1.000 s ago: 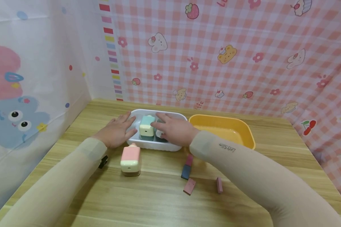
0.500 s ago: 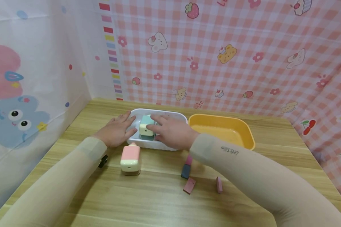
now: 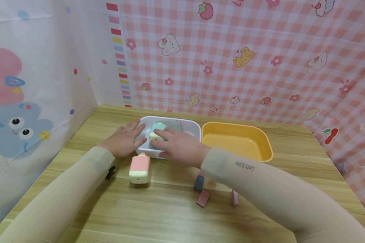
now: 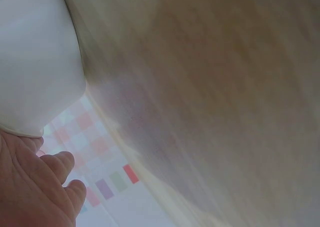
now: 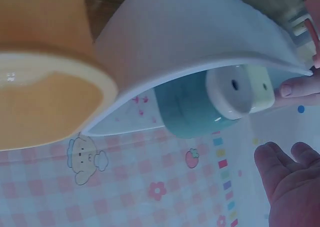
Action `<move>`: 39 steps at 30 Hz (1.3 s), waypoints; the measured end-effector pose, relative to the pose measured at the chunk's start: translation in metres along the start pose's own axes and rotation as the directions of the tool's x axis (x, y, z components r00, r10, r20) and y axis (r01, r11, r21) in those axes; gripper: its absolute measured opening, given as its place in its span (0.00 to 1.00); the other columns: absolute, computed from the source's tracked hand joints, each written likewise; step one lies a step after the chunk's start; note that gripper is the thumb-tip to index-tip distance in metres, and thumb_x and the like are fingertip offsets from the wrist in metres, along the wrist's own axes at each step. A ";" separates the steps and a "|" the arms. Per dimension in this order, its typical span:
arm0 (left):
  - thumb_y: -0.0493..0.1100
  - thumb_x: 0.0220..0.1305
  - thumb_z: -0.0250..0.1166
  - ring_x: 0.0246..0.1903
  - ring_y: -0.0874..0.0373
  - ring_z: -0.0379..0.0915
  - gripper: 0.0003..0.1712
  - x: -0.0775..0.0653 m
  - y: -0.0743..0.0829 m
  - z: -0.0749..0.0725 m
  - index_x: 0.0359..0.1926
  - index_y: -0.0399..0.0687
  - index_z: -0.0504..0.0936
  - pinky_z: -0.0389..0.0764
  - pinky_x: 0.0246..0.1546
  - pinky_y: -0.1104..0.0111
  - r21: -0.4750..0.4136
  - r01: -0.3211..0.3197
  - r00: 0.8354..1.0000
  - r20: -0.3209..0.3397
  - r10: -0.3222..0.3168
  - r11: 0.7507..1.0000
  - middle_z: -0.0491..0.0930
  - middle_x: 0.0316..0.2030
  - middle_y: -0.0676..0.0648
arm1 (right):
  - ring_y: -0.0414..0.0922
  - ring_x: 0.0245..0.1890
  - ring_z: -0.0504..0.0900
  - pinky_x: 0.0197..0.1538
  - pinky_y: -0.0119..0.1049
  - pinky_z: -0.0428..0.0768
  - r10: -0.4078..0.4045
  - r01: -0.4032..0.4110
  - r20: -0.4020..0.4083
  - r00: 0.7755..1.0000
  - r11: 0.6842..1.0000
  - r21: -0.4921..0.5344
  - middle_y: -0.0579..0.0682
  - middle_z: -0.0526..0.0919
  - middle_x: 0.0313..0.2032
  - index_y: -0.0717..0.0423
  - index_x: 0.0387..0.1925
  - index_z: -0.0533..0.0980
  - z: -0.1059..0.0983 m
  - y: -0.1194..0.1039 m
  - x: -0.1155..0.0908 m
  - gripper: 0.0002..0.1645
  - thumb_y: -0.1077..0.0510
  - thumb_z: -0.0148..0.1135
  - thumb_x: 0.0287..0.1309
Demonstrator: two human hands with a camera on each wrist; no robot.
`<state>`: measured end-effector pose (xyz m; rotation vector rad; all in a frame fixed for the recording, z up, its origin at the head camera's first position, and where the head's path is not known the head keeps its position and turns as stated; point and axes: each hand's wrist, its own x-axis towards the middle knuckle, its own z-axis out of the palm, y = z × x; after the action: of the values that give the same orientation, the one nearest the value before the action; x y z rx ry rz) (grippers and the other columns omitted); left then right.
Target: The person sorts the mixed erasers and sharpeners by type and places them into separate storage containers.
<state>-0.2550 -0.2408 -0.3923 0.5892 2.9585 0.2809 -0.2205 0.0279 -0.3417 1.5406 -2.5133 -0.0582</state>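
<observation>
My left hand [image 3: 124, 139] lies at the left end of the white tray [image 3: 194, 125], its fingers spread over the rim. Inside the tray stands a teal-and-cream pencil sharpener [image 3: 156, 135] with a small hole in its front. My right hand [image 3: 182, 146] reaches in from the right with fairly straight fingers, the fingertips overlapping that sharpener. Partly hidden behind this hand is a rounded teal thing [image 3: 177, 127]; the right wrist view shows its teal body [image 5: 182, 104] and white holed front. A pink-and-cream pencil sharpener [image 3: 140, 170] stands outside, before the tray.
A yellow-orange tray [image 3: 266, 148] stands right of the white one. On the near table lie a dark blue block [image 3: 199, 183] and pink blocks [image 3: 203, 198], one partly under my right forearm. A small black thing [image 3: 110, 172] shows beside my left forearm. A checked cloth [image 3: 219, 71] hangs behind.
My right hand has moved left and slightly toward me, over the teal-and-cream pencil sharpener. The rounded teal thing now shows behind it. My left hand has stayed put.
</observation>
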 end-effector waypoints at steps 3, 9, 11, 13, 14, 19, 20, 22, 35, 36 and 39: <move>0.64 0.84 0.38 0.83 0.32 0.40 0.42 0.000 0.001 -0.001 0.85 0.44 0.47 0.44 0.80 0.33 -0.005 0.004 1.000 0.006 -0.004 1.000 0.37 0.85 0.36 | 0.57 0.71 0.77 0.67 0.50 0.82 0.000 0.000 0.013 1.000 1.000 0.019 0.56 0.69 0.77 0.43 0.73 0.72 -0.001 -0.005 0.000 0.29 0.44 0.61 0.76; 0.66 0.83 0.36 0.83 0.32 0.39 0.44 -0.001 0.000 -0.001 0.85 0.44 0.46 0.42 0.80 0.33 -0.010 0.006 1.000 0.014 -0.006 1.000 0.36 0.85 0.36 | 0.56 0.69 0.80 0.64 0.48 0.85 -0.057 0.057 -0.029 0.998 0.998 0.020 0.56 0.71 0.75 0.41 0.70 0.74 0.001 -0.015 0.000 0.25 0.44 0.61 0.76; 0.67 0.83 0.35 0.83 0.32 0.38 0.44 -0.001 0.000 -0.001 0.85 0.45 0.46 0.42 0.80 0.34 -0.010 0.009 1.000 0.016 -0.008 1.000 0.36 0.85 0.36 | 0.56 0.69 0.79 0.63 0.48 0.85 -0.070 0.071 -0.036 0.997 0.997 0.022 0.56 0.71 0.76 0.40 0.70 0.74 0.002 -0.018 0.000 0.26 0.43 0.60 0.76; 0.66 0.83 0.35 0.83 0.32 0.38 0.43 -0.002 0.000 -0.001 0.85 0.45 0.46 0.42 0.80 0.34 -0.012 0.012 1.000 0.018 -0.012 1.000 0.35 0.85 0.36 | 0.55 0.69 0.78 0.61 0.49 0.86 -0.078 0.078 -0.035 0.996 0.997 0.009 0.55 0.70 0.76 0.40 0.71 0.74 0.003 -0.022 0.000 0.27 0.42 0.59 0.77; 0.65 0.84 0.36 0.83 0.32 0.38 0.43 -0.002 0.000 -0.001 0.85 0.45 0.46 0.42 0.80 0.34 -0.013 0.012 1.000 0.017 -0.012 1.000 0.36 0.85 0.36 | 0.54 0.70 0.78 0.60 0.50 0.86 -0.082 0.082 -0.034 0.996 0.997 -0.003 0.54 0.70 0.76 0.40 0.72 0.74 0.003 -0.024 0.000 0.27 0.41 0.58 0.77; 0.63 0.84 0.38 0.83 0.32 0.38 0.42 -0.002 0.001 -0.001 0.85 0.44 0.46 0.42 0.80 0.34 -0.010 0.009 1.000 0.013 -0.009 1.000 0.36 0.85 0.36 | 0.52 0.70 0.77 0.57 0.50 0.87 -0.094 0.094 -0.005 0.996 0.994 -0.049 0.52 0.70 0.77 0.39 0.72 0.73 0.005 -0.033 -0.001 0.28 0.38 0.55 0.78; 0.63 0.84 0.38 0.83 0.32 0.38 0.42 -0.002 0.001 -0.001 0.85 0.44 0.46 0.43 0.80 0.33 -0.010 0.010 1.000 0.012 -0.010 1.000 0.36 0.85 0.36 | 0.52 0.71 0.77 0.58 0.49 0.87 -0.100 0.100 0.003 0.995 0.994 -0.052 0.52 0.70 0.77 0.39 0.72 0.72 0.005 -0.035 -0.001 0.28 0.37 0.54 0.78; 0.63 0.84 0.38 0.83 0.33 0.38 0.42 -0.002 0.001 -0.001 0.85 0.44 0.46 0.42 0.80 0.33 -0.009 0.011 1.000 0.013 -0.011 1.000 0.36 0.85 0.36 | 0.53 0.71 0.76 0.61 0.48 0.86 -0.111 0.112 0.022 0.994 0.992 -0.054 0.53 0.68 0.78 0.40 0.73 0.71 0.005 -0.038 -0.002 0.29 0.36 0.52 0.79; 0.62 0.84 0.38 0.83 0.32 0.37 0.41 -0.003 0.002 -0.003 0.85 0.43 0.46 0.42 0.80 0.33 -0.015 0.002 1.000 0.014 -0.002 1.000 0.35 0.85 0.36 | 0.54 0.75 0.72 0.74 0.44 0.76 -0.136 0.139 0.091 0.986 0.990 -0.021 0.55 0.63 0.80 0.40 0.78 0.67 0.009 -0.049 0.001 0.37 0.31 0.48 0.78; 0.62 0.84 0.38 0.83 0.32 0.37 0.41 -0.003 0.002 -0.003 0.85 0.43 0.46 0.42 0.80 0.33 -0.016 0.002 1.000 0.015 -0.002 1.000 0.35 0.85 0.36 | 0.53 0.75 0.72 0.74 0.43 0.75 -0.138 0.141 0.094 0.986 0.990 -0.024 0.55 0.63 0.81 0.40 0.78 0.66 0.010 -0.049 0.002 0.37 0.31 0.48 0.78; 0.62 0.84 0.38 0.83 0.32 0.37 0.41 -0.003 0.002 -0.002 0.85 0.43 0.46 0.42 0.80 0.34 -0.017 0.001 1.000 0.014 -0.001 1.000 0.35 0.85 0.36 | 0.52 0.76 0.71 0.76 0.42 0.73 -0.143 0.146 0.103 0.984 0.989 -0.026 0.55 0.61 0.81 0.40 0.79 0.66 0.011 -0.051 0.003 0.38 0.31 0.49 0.77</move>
<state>-0.2517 -0.2404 -0.3893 0.5853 2.9399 0.3010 -0.1792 0.0008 -0.3592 1.7457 -2.4566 -0.2020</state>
